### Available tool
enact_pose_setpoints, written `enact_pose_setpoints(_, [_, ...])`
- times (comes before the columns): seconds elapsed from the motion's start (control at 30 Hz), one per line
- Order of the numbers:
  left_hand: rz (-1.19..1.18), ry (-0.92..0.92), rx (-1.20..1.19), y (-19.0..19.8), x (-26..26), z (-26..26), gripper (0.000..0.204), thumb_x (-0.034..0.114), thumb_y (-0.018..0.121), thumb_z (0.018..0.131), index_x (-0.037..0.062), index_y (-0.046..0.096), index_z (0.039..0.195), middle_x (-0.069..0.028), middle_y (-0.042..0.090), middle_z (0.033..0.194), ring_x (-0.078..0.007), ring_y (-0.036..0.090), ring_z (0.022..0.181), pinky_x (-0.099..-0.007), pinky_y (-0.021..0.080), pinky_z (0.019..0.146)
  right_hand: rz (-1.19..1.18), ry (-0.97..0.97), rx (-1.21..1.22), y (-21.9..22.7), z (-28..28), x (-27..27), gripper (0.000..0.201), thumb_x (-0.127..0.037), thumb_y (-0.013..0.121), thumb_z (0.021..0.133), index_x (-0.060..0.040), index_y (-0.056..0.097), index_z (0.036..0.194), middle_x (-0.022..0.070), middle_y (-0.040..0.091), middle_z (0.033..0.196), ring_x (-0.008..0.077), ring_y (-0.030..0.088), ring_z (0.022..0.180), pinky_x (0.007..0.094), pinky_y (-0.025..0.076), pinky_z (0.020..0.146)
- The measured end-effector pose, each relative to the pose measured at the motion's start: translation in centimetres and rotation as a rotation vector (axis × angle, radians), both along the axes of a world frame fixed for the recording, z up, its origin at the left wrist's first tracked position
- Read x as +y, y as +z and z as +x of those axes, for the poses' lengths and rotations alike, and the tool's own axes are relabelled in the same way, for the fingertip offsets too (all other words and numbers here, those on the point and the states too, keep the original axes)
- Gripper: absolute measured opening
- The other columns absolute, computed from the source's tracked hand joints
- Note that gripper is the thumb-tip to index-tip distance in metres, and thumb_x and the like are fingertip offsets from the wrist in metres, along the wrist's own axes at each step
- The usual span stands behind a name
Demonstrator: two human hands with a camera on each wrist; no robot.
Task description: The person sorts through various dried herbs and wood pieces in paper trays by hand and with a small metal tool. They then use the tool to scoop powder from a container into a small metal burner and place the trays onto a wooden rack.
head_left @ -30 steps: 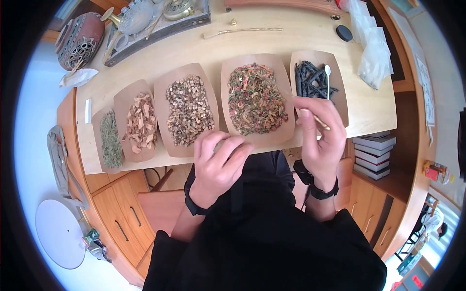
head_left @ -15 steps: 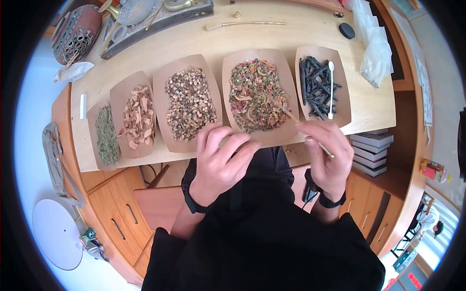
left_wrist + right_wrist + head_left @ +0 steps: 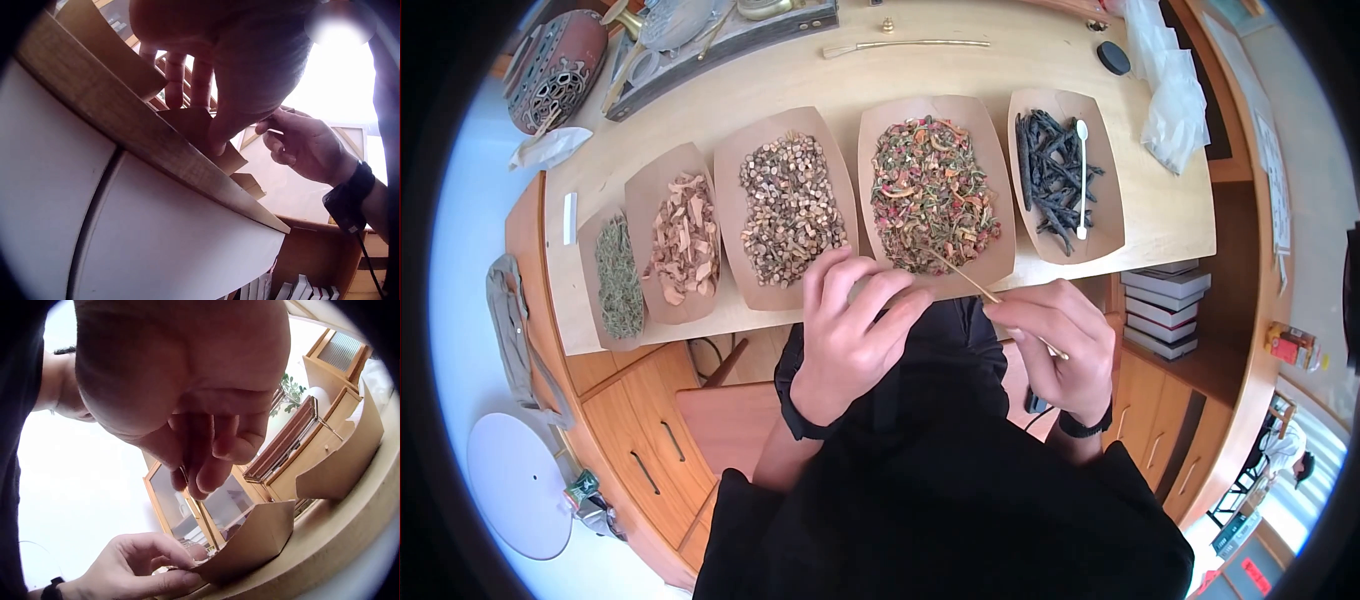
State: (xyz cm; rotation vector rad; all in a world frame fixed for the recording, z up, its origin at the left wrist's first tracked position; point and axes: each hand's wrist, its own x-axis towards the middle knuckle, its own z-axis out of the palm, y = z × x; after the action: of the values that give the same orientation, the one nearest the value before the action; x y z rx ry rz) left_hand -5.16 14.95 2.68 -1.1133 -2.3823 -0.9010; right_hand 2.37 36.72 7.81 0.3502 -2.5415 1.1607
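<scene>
My right hand (image 3: 1055, 340) pinches a thin brass-coloured stick (image 3: 965, 272) between thumb and fingers. The far tip of the stick overlaps the near end of a paper tray (image 3: 990, 120) of mixed dried herbs (image 3: 930, 190). At the table's front edge, my left hand (image 3: 855, 330) has loosely bent, spread fingers. It is close to the near ends of this tray and of the tray (image 3: 735, 150) with sliced dried stems (image 3: 792, 205); its thumb shows beside cardboard in the left wrist view. The right wrist view shows both hands near the tray edge.
To the left are trays of wood chips (image 3: 685, 240) and green needle-like herb (image 3: 618, 280). On the right, dark twisted pieces (image 3: 1055, 170) share a tray with a white scoop (image 3: 1083, 180). A brass brush (image 3: 905, 45), black lid (image 3: 1113, 58) and plastic bags (image 3: 1175, 115) lie farther back.
My right hand moved from beside the dark pieces' tray leftward and toward the body, drawing the stick's tip to the herb tray's near end. My left hand stayed nearly still.
</scene>
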Motion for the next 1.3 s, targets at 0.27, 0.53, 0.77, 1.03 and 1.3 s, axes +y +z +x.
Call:
enact_pose_setpoints(0.27, [-0.011, 0.015, 0.001, 0.1, 0.0, 0.1, 0.018, 0.007, 0.081, 0.070, 0.0139, 0.077, 0.085, 0.0018, 0.068, 0.094, -0.0221, 0.059, 0.091, -0.0466, 0.045, 0.096, -0.072, -0.243, 0.012, -1.0, -2.6, -0.9, 0.025, 0.006, 0.071, 0.083, -0.0040, 0.073, 0.106, 0.0126, 0.070, 0.096, 0.0296, 0.069, 0.084, 0.0358, 0.056, 0.072])
enact_pose_setpoints(0.53, [-0.016, 0.005, -0.012, 0.1, -0.1, 0.1, 0.018, 0.008, 0.078, 0.071, 0.0141, 0.076, 0.088, 0.0015, 0.066, 0.093, -0.0219, 0.058, 0.095, -0.0493, 0.046, 0.098, -0.091, -0.122, 0.036, -0.9, -3.9, -1.6, 0.022, 0.007, 0.068, 0.086, -0.0018, 0.071, 0.106, 0.0134, 0.069, 0.097, 0.0292, 0.069, 0.085, 0.0351, 0.055, 0.072])
enact_pose_setpoints(0.77, [-0.005, 0.009, -0.012, 0.2, -0.1, 0.1, 0.018, 0.006, 0.081, 0.069, 0.0144, 0.077, 0.084, 0.0019, 0.068, 0.093, -0.0223, 0.059, 0.090, -0.0474, 0.046, 0.097, -0.064, -0.248, 0.076, -0.7, -3.6, -0.3, 0.024, 0.007, 0.067, 0.088, -0.0022, 0.071, 0.110, 0.0133, 0.070, 0.098, 0.0272, 0.069, 0.084, 0.0333, 0.055, 0.072])
enact_pose_setpoints(1.03, [-0.012, 0.002, -0.026, 0.2, -0.3, 0.1, 0.020, 0.006, 0.080, 0.069, 0.0146, 0.077, 0.087, 0.0017, 0.067, 0.094, -0.0228, 0.057, 0.092, -0.0483, 0.046, 0.097, -0.008, -0.093, -0.087, -0.6, -1.4, 0.4, 0.026, 0.007, 0.068, 0.087, -0.0030, 0.071, 0.111, 0.0133, 0.071, 0.102, 0.0276, 0.070, 0.088, 0.0332, 0.055, 0.075])
enact_pose_setpoints(1.3, [-0.016, 0.002, -0.013, 0.2, -0.1, 0.1, 0.022, 0.005, 0.081, 0.067, 0.0150, 0.078, 0.086, 0.0016, 0.068, 0.094, -0.0228, 0.058, 0.091, -0.0474, 0.046, 0.097, -0.081, -0.208, 0.037, -0.8, -3.4, -0.5, 0.027, 0.007, 0.069, 0.086, -0.0035, 0.072, 0.111, 0.0136, 0.070, 0.102, 0.0287, 0.069, 0.086, 0.0348, 0.055, 0.073])
